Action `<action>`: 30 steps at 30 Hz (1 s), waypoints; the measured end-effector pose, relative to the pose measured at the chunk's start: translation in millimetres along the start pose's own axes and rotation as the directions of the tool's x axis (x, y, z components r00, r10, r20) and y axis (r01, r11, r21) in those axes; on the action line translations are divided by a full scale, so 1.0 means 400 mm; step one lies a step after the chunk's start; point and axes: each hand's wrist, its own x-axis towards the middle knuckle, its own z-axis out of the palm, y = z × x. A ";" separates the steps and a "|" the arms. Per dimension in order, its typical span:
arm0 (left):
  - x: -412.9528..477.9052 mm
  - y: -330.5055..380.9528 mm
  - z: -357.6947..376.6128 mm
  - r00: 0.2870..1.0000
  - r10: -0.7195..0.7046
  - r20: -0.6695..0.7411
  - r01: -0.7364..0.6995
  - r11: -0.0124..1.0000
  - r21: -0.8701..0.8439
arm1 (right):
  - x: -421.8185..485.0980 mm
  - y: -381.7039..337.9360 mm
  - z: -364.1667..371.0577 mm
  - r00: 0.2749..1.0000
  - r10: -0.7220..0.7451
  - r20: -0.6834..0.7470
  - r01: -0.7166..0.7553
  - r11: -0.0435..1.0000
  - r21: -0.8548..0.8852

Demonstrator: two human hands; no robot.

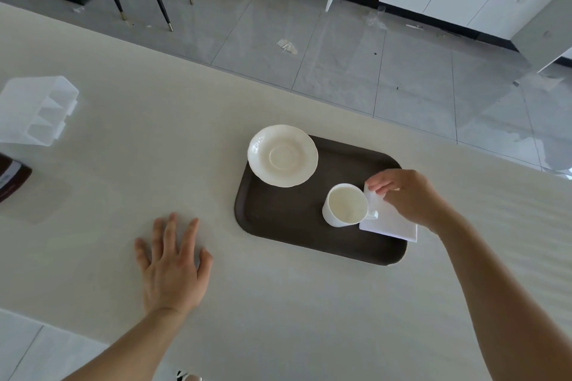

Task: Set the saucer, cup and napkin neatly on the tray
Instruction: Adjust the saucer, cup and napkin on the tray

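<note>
- At the far left edge of the pale cream table (278, 303) lies a dark brown booklet-like thing (10, 178), only partly in sight, and just beyond it sits a clear plastic box with dividers (37, 111).
- The left hand (171, 266) rests flat on the bare table, palm down, fingers spread, holding nothing, well apart from the tray.
- The dark brown rounded plastic tray (284, 219) lies to the right of that hand, near the table's far edge.
- A white scalloped china saucer (282, 155) sits at the tray's far left corner, its rim hanging out over the tray's edge.
- A white china cup (348, 206) stands empty on the tray's right half, apart from the saucer, its handle pointing right over the napkin.
- A white folded paper napkin (388, 221) lies just beside the cup, one corner poking past the tray's right rim.
- The right hand (405, 195) pinches the napkin's far edge between thumb and fingertips.
</note>
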 end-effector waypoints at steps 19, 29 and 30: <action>-0.001 -0.003 0.007 0.998 0.011 -0.061 -0.013 0.999 -0.035 | -0.085 0.034 0.104 0.988 -0.055 -0.146 0.030 0.985 -0.168; -0.002 -0.001 0.003 0.999 0.006 -0.033 -0.007 0.999 -0.034 | -0.088 0.031 0.143 0.961 -0.001 -0.278 -0.025 0.996 -0.089; -0.002 -0.001 0.003 0.999 0.006 -0.032 -0.007 0.999 -0.033 | -0.086 0.028 0.147 0.955 0.008 -0.298 -0.031 0.997 -0.075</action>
